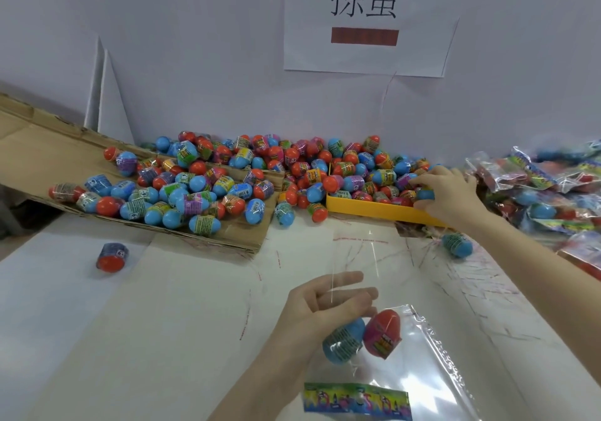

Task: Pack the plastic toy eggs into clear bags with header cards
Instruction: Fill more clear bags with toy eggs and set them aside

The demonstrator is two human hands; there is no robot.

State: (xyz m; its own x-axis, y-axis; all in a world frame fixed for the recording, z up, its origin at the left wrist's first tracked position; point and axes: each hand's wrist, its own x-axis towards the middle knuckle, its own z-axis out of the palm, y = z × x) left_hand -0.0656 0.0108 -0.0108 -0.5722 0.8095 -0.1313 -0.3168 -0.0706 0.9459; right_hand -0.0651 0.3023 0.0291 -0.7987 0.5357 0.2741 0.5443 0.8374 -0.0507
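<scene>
Our left hand (328, 303) pinches the limp, slippery bag (400, 355) at six o'clock, two light hard eggs (361, 339) inside, while our right hand (445, 189) curls over smooth eggs in the tray (367, 209) at two o'clock.

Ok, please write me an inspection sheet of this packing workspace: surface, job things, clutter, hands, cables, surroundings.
Surface: white table, partly covered by flat clear film with red print.
Job's things: clear bag holding a blue egg and a red egg, with the header card at its near end; a pile of eggs against the wall; yellow tray with eggs in it; packed bags at the right.
Clutter: cardboard sheet under part of the pile; one stray egg at the left, another by the tray.
Hands: left hand holds the bag; right hand reaches into the tray, fingers on eggs.
Cables: nothing seen.
Surroundings: white wall with a paper sign.
</scene>
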